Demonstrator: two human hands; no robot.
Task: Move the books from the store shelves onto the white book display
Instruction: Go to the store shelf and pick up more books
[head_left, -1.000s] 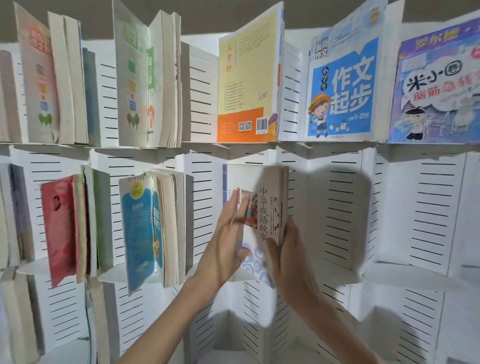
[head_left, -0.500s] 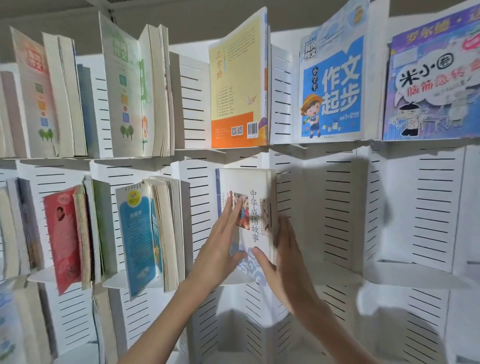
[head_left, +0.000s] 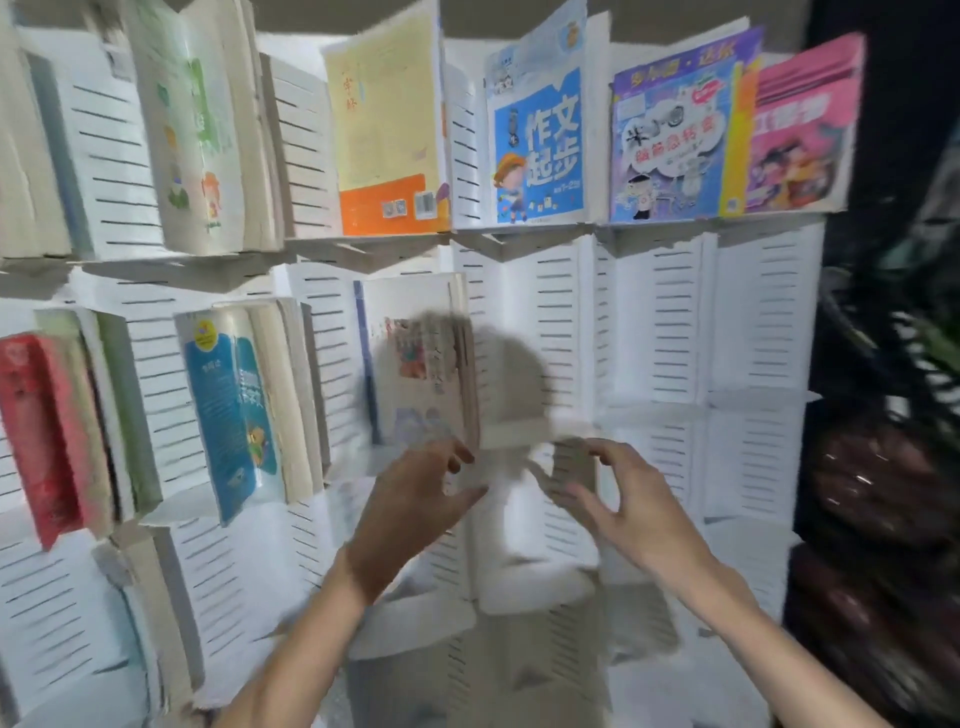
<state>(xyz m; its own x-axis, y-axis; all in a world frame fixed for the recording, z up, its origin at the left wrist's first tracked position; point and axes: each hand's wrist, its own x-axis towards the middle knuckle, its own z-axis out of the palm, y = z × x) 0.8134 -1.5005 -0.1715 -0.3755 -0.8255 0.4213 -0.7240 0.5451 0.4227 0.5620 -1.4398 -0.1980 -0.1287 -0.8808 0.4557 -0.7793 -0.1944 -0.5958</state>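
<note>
Two hands hover nearest the camera, both empty: the left hand (head_left: 415, 499) has its fingers spread and loose, its grip open on nothing, and the right hand (head_left: 618, 493) is likewise slack, fingers lightly bent with nothing between them. Just above the left fingertips stands the cream book (head_left: 415, 358), upright in a middle-row slot of the white display (head_left: 654, 322), apart from both hands, its cover blurred by motion. To its left in that row sits a blue book (head_left: 228, 410) with fanned pages, and farther left a red book (head_left: 41, 426). The slots right of the cream book hold no books. Higher and farther back, the top row carries a green-marked book (head_left: 192, 135), a yellow book (head_left: 389, 124) with an orange band, a blue-cover book (head_left: 540, 140), a purple book (head_left: 670, 140) and a pink book (head_left: 800, 130) at the display's right end. Beyond the right edge lies a dark area, too blurred to read.
</note>
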